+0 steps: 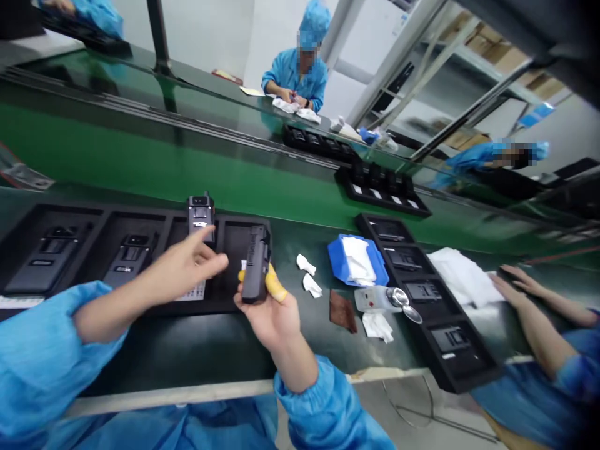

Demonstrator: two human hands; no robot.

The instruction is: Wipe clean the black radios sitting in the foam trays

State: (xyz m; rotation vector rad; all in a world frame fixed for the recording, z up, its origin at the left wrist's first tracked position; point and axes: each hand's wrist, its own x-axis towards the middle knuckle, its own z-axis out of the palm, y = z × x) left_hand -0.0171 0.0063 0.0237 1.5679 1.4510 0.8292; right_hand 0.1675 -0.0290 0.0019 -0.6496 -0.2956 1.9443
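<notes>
My right hand, with yellow covers on some fingertips, grips a black handheld radio turned edge-on and tilted above the tray. My left hand is open and empty to the left of it, with index finger and thumb stretched apart. Just behind that hand, another handheld radio with a stubby antenna stands in the black foam tray; the hand partly hides it. Two more devices, a left radio and a middle radio, lie in compartments farther left.
Right of the tray are crumpled white wipes, a blue bin of wipes, a brown cloth and a clear bottle with a metal lid. Beyond stands a second tray of devices. A co-worker's hands rest near white sheets.
</notes>
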